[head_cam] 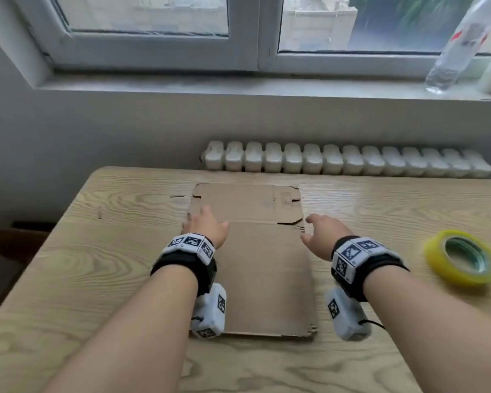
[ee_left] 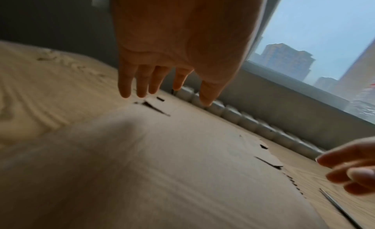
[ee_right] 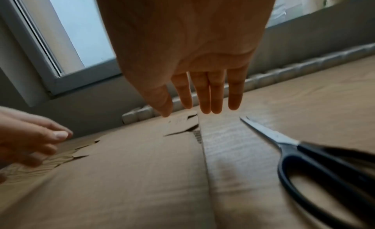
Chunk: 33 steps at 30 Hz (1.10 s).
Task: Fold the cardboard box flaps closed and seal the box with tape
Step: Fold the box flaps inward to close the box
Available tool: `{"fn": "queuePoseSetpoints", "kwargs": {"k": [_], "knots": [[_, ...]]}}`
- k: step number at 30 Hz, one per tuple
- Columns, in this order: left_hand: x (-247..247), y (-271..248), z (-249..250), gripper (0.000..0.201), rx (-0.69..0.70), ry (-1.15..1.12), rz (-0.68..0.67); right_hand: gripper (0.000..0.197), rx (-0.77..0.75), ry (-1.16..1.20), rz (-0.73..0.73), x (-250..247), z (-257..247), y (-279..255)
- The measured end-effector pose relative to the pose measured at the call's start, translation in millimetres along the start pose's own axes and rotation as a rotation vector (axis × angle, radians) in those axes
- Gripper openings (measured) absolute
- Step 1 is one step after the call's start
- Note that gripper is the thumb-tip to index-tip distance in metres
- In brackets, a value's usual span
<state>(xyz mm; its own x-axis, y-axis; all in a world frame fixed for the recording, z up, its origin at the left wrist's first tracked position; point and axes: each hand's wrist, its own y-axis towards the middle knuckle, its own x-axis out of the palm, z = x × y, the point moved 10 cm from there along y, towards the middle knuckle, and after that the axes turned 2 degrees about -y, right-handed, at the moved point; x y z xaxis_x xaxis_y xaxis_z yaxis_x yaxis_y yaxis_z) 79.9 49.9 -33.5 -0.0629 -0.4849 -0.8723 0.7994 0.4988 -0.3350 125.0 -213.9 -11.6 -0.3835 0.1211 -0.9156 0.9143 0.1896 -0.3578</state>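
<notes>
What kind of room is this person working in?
Probably a home or office room, not a warehouse: a wood-grain table pushed against a white radiator under a window, with tall buildings outside suggesting an upper floor.

We record the cardboard box (head_cam: 255, 251) as a brown corrugated blank, collapsed flat on the worktop (head_cam: 102, 268), long axis running from near edge to far. Its flaps (head_cam: 238, 202) lie unfolded in plane at the far end, slots cut between them. The tape (head_cam: 459, 258), a yellow roll, lies on its side right of the box, well apart from it.
</notes>
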Motion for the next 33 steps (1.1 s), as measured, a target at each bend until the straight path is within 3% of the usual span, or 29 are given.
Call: {"fn": "queuePoseSetpoints", "kwargs": {"k": [4,9,19,26,30,33], "knots": [[27.0,2.6,-27.2,0.068,-0.107,-0.024,-0.076,0.052,0.046,0.062,-0.084,26.2,4.0,0.4],[30.7,7.5,-48.4,0.073,-0.188,-0.051,-0.016,0.058,0.09,0.16,-0.125,45.1,2.9,1.5],[18.1,-0.7,-86.0,0.065,-0.36,-0.297,-0.048,0.065,0.241,0.573,-0.047,47.3,29.7,-6.0],[-24.4,-10.7,-66.6,0.053,-0.237,-0.487,-0.015,0.068,0.251,0.626,0.002,24.7,38.6,-23.0],[-65.0,-19.7,-43.4,0.049,-0.097,-0.523,0.02,0.064,0.31,0.723,-0.027,32.0,46.8,-40.7],[-99.9,-28.4,-21.9,0.039,0.019,-0.502,0.067,0.072,0.346,0.745,0.003,22.1,52.0,-54.4]]}}
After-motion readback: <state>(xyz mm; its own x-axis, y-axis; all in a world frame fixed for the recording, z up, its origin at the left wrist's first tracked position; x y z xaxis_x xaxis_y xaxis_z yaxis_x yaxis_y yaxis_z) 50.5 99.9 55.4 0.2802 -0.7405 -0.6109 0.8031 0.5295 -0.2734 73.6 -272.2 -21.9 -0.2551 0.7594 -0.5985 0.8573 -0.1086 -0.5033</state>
